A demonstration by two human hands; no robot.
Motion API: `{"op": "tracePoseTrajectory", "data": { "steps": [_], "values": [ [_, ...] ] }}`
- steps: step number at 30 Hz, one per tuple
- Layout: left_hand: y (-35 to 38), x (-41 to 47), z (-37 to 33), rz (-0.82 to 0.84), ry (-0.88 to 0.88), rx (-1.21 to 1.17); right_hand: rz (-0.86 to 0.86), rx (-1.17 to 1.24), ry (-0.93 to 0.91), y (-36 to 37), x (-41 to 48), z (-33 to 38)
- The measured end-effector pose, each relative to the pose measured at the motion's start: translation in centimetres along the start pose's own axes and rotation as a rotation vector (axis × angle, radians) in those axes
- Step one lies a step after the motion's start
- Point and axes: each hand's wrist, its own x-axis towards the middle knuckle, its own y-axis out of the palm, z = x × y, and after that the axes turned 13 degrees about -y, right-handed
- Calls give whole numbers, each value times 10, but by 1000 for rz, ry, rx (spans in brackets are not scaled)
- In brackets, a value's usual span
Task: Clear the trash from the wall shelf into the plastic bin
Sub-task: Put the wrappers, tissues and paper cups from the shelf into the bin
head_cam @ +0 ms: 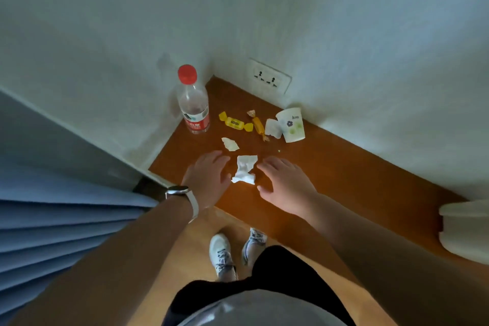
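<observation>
On the brown wall shelf [344,174] lies a crumpled white tissue [244,169] near the front edge. My left hand [207,177], with a watch on the wrist, hovers just left of it, fingers apart. My right hand [284,184] is just right of it, also open. Farther back lie a smaller paper scrap [230,144], a yellow candy wrapper [235,122], an orange candy wrapper [258,125] and a tipped paper cup [290,124] with torn paper beside it. An empty plastic bottle [193,103] with a red cap stands in the corner.
White walls close the shelf at the back and left, with a double socket [268,78] above it. A white plastic object [465,230] shows at the right edge. Blue curtain folds [58,227] hang at the left. My shoes stand on the wooden floor below.
</observation>
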Motion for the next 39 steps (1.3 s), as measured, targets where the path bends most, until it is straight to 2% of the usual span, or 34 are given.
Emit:
{"op": "tracePoseTrajectory", "data": {
  "steps": [9, 13, 18, 31, 39],
  "values": [
    [6, 50, -9, -66, 24, -11, -59, 69, -28, 26, 52, -5],
    [8, 63, -12, -96, 4, 7, -116, 100, -67, 31, 50, -6],
    [7, 75, -12, -159, 49, 24, -94, 93, -118, 38, 47, -4],
    [-1, 76, -11, -189, 116, 18, -152, 182, -78, 28, 41, -10],
    [-19, 53, -22, -166, 171, -52, -166, 159, 62, -3, 18, -21]
  ]
}}
